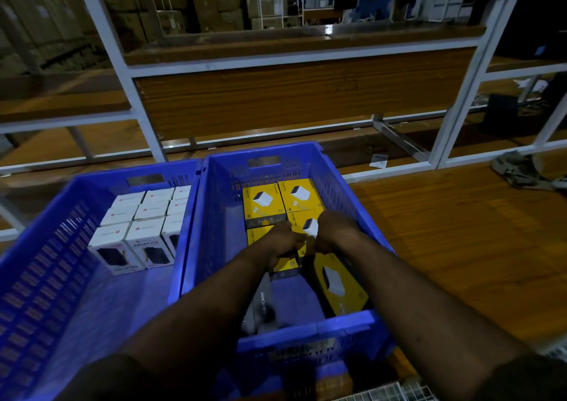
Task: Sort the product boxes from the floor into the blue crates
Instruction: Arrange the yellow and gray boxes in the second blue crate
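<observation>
Wooden floor: crate (right one) holds yellow boxes.

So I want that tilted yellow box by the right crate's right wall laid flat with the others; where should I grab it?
Judging by its pose, take the tilted yellow box by its two long edges, coming from above. It leans against the right crate wall with its printed face up, so those edges look exposed; the wall probably blocks a side approach.

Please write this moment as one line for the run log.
left hand and right hand: both in right crate | arranging yellow boxes | left crate: white boxes
</observation>
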`<state>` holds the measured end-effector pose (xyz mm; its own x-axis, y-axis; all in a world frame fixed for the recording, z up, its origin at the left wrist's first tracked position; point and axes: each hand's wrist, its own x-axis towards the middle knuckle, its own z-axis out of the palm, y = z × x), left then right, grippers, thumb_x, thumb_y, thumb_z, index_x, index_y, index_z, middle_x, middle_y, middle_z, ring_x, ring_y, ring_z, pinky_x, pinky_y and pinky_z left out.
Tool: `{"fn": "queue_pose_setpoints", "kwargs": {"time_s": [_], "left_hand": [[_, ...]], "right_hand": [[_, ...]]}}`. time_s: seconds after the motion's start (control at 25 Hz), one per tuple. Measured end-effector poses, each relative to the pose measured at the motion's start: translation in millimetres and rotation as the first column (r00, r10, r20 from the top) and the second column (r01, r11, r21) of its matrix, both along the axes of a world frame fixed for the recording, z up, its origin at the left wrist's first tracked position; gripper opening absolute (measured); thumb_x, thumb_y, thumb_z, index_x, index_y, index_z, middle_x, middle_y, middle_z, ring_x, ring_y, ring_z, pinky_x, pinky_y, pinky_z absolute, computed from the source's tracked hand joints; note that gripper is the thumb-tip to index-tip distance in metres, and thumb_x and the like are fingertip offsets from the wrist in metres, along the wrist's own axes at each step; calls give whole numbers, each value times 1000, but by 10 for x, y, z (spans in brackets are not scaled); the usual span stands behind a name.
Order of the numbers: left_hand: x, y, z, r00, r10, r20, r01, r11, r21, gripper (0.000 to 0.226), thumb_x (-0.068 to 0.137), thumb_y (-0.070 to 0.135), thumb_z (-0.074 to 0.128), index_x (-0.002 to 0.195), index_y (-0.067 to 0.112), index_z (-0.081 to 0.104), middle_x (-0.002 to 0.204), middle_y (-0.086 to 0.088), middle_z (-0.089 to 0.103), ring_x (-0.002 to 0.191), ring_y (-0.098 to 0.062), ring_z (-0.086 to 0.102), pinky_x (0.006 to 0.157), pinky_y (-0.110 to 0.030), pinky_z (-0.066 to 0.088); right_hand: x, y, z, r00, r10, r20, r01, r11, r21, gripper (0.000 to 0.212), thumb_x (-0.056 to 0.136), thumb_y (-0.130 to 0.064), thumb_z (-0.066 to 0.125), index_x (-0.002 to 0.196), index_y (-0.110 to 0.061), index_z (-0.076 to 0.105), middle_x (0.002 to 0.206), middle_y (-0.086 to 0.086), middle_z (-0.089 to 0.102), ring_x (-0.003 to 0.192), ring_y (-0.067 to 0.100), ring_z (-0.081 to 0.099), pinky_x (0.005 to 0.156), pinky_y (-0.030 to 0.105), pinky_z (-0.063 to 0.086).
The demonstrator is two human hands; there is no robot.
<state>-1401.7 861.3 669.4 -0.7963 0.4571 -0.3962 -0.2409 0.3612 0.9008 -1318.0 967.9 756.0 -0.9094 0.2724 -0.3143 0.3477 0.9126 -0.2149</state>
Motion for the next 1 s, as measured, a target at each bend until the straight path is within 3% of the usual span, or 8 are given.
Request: {"fn": "queue_pose_setpoints", "kwargs": {"time_s": [0.16,0.28,0.36,0.48,0.6,0.72,0.84,1.0], "left_hand": [[-35,-23,70,999,44,1,-44,999,13,11,90,19,66,91,14,57,84,-11,56,70,-18,51,64,-31,42],[-91,-78,207,984,167,59,-170,984,54,19,95,25,63,82,12,58,65,-3,59,54,-14,55,50,-22,44],[-94,-119,280,974,204,95,-212,974,77,28,96,33,61,81,10,61,63,-3,62,51,-18,56,48,-22,43],[-139,-221,349,968,214,133,-226,970,88,42,90,49,64,69,13,55,64,-7,50,57,-25,49,58,-29,43],[-193,-350,397,982,125,139,-142,982,121,51,71,62,76,77,13,60,74,-20,47,66,-30,51,66,-44,48],[-253,-430,367,984,103,148,-121,985,122,75,36,74,84,79,18,59,79,-18,48,70,-28,48,69,-47,44],[-187,-453,468,980,140,143,-158,979,126,61,48,71,82,67,22,53,75,-13,47,64,-21,44,70,-42,37],[-219,-480,452,971,180,156,-202,969,140,72,41,71,85,84,19,61,101,-17,54,87,-30,50,77,-45,42]], "right_hand": [[-127,43,-92,985,-139,-99,112,965,-238,40,80,-39,72,104,-7,68,109,13,69,98,30,67,77,38,55],[-195,98,-85,913,-365,-182,203,794,-573,22,80,-31,74,81,-10,70,84,11,68,76,27,64,68,34,51],[-226,129,-87,846,-496,-195,228,668,-708,16,80,-26,75,73,-12,69,80,9,67,75,26,62,71,34,52],[-265,137,-101,733,-660,-166,205,448,-870,21,83,-17,73,93,1,73,94,20,71,88,33,67,81,43,56],[-300,149,-94,684,-710,-166,143,354,-924,15,89,-14,65,93,0,70,104,30,68,90,41,67,84,59,54],[-331,151,-92,698,-700,-149,95,297,-950,16,93,-12,59,99,0,68,107,36,63,86,45,64,80,58,53],[-341,161,-121,721,-691,-44,73,138,-988,20,94,-12,56,103,5,63,99,42,57,67,36,56,63,37,50],[-360,125,-133,766,-641,40,89,45,-995,15,95,-20,56,103,-9,63,89,20,60,70,31,60,67,39,53]]}}
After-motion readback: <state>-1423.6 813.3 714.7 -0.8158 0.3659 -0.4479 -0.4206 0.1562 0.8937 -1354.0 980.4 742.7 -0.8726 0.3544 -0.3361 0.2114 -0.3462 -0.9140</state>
